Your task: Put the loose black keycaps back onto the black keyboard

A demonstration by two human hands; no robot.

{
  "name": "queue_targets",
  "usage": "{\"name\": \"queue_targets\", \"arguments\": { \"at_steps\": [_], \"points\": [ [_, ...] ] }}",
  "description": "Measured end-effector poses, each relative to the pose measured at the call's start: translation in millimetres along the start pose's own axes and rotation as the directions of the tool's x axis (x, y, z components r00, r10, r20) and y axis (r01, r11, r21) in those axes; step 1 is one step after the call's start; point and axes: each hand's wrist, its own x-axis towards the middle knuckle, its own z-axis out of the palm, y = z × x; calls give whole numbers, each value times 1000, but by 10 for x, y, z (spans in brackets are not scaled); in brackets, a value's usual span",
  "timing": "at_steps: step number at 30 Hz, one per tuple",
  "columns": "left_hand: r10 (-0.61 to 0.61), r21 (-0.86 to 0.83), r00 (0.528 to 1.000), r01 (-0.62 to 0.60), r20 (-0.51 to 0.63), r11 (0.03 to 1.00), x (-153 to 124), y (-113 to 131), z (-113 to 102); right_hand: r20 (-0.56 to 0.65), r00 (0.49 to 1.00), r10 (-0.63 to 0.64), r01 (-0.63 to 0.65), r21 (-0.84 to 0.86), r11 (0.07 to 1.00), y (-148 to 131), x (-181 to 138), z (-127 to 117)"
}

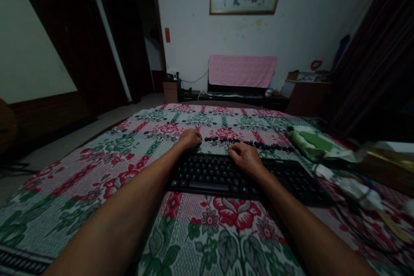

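A black computer keyboard (207,173) lies on the floral cloth, its cable leaving at the right. Behind its far edge runs a row of small dark pieces (223,139) that look like loose keycaps. My left hand (190,139) rests at the left end of that row, beyond the keyboard's upper left corner, with its fingers curled closed. Over the keyboard's far edge, my right hand (246,157) has thumb and fingertips pinched together close to the row. Whatever either hand's fingertips hold is too small or hidden to make out.
The patterned cloth (113,181) covers the table. A green and white packet (318,144), a golden box (388,159) and tangled cables with white plastic (359,192) lie on the right. Beyond stands a television draped with a pink towel (241,71).
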Motion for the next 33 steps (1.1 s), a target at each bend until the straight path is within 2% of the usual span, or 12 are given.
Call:
{"name": "queue_targets", "arguments": {
  "at_steps": [5,10,16,22,29,33],
  "points": [
    [133,-149,991,-136,-32,979,-254,-69,-130,21,1000,10,-12,57,998,-65,39,7],
    [267,-274,962,-274,-61,922,-518,-74,-142,7,998,-69,67,118,991,-300,146,104],
    [310,-236,948,-318,-70,918,-605,-80,-135,29,999,-40,34,198,980,-469,250,243],
    [362,-227,930,-366,-60,902,-666,10,-209,30,1000,1,-12,376,927,-494,254,319],
    [437,-284,899,-416,12,864,-720,40,-323,167,983,75,-144,454,879,-508,330,359],
    [416,-435,908,-358,44,826,-670,-32,-318,246,960,136,-244,485,840,-617,372,313]
  ]
}}
